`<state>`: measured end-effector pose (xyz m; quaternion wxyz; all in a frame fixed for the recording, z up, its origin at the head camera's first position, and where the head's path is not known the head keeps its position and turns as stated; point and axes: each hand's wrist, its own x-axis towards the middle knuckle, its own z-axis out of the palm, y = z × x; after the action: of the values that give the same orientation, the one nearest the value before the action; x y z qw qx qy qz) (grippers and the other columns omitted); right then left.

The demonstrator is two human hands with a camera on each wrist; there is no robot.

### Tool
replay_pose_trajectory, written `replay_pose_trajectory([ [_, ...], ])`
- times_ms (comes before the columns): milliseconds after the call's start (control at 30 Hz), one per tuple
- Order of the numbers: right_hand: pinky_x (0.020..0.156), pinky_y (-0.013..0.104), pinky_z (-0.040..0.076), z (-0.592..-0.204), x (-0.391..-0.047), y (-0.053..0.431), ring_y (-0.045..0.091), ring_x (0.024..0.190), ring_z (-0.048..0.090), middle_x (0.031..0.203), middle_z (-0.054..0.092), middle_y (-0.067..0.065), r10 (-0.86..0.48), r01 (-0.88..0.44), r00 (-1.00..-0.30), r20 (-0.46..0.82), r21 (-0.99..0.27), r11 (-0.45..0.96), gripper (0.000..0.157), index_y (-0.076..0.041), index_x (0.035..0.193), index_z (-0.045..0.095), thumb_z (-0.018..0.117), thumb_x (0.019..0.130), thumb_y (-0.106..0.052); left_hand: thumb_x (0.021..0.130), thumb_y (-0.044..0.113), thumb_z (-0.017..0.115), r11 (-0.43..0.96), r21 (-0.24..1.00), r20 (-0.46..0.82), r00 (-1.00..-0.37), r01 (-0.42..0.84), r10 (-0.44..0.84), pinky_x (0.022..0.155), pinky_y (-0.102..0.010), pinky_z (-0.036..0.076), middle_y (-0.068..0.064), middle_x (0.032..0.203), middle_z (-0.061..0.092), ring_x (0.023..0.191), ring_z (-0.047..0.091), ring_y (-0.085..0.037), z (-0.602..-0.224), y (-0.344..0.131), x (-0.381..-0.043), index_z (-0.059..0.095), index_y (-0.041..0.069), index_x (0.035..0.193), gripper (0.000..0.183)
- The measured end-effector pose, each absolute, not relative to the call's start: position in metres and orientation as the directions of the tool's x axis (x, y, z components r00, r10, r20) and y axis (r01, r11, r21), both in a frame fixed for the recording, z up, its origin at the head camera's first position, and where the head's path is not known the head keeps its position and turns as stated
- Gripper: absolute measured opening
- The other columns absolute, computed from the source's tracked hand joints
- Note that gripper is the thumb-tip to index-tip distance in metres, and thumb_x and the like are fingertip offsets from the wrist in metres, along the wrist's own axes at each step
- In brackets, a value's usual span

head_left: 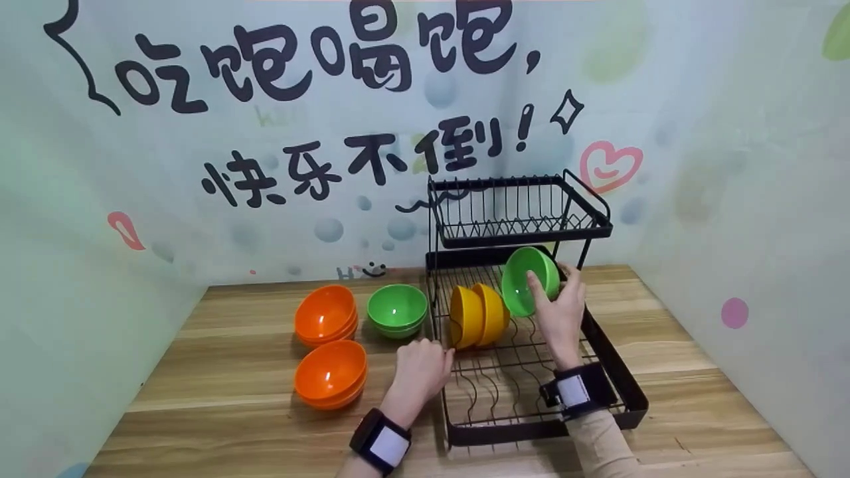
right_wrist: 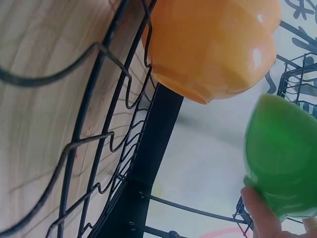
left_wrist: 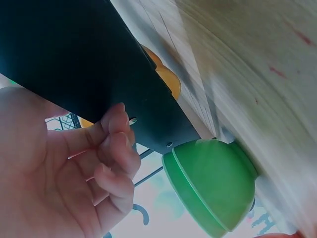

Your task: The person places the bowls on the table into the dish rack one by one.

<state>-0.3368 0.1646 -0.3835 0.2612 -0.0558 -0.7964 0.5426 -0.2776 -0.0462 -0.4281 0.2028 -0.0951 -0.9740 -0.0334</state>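
In my right hand (head_left: pixel 563 312) I grip a green bowl (head_left: pixel 530 281), tilted on its side above the lower tier of a black dish rack (head_left: pixel 518 433), thumb inside the bowl and fingers behind it. Just left of it, two yellow bowls (head_left: pixel 479 316) stand on edge between the rack's wires. My left hand (head_left: pixel 420 372) holds the rack's left rim, its curled fingers (left_wrist: pixel 118 121) against the outer side and the thumb mostly hidden beyond the panel. Nested green bowls (head_left: pixel 397 309) sit on the table near this hand.
Two stacks of orange bowls, a rear stack (head_left: pixel 325 315) and a front stack (head_left: pixel 331 374), stand on the wooden table (head_left: pixel 219 411) at the left. The rack's upper tier (head_left: pixel 524 240) overhangs the back of the lower one. Printed walls (head_left: pixel 319 232) enclose the table.
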Motion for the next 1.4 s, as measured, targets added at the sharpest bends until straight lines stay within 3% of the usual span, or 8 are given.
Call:
replay_pose_trajectory([
  [800,0.079,0.043,0.045,-0.395,-0.342,0.167,0.03,0.095,0.042,0.115,0.035,0.022,0.341,-0.107,-0.874,0.346,-0.822,0.56,0.062,-0.022,0.137,0.039,0.06,0.087,-0.052,0.083,0.024,0.058,0.974,0.01,0.392,-0.897,0.227,0.205,0.049,-0.036,0.048,-0.008,0.067,0.062,0.061,0.063,-0.024,-0.427,-0.048,-0.277,0.062,0.006,0.066,0.024],
  [1100,0.081,0.049,0.048,-0.4,-0.342,0.165,0.034,0.104,0.041,0.118,0.036,0.023,0.332,-0.085,-0.874,0.355,-0.784,0.615,0.066,-0.023,0.137,0.038,0.06,0.084,-0.057,0.082,0.023,0.058,0.972,0.017,0.427,-0.881,0.234,0.205,0.048,-0.036,0.047,-0.008,0.066,0.061,0.059,0.062,-0.024,-0.429,-0.048,-0.278,0.061,0.006,0.065,0.025],
  [1400,0.075,0.044,0.042,-0.407,-0.345,0.163,0.034,0.098,0.041,0.115,0.037,0.024,0.301,-0.054,-0.885,0.356,-0.721,0.691,0.067,-0.021,0.138,0.037,0.061,0.085,-0.055,0.084,0.023,0.058,0.969,0.039,0.387,-0.897,0.245,0.211,0.049,-0.036,0.048,-0.009,0.067,0.062,0.06,0.061,-0.025,-0.428,-0.048,-0.277,0.061,0.005,0.066,0.026],
])
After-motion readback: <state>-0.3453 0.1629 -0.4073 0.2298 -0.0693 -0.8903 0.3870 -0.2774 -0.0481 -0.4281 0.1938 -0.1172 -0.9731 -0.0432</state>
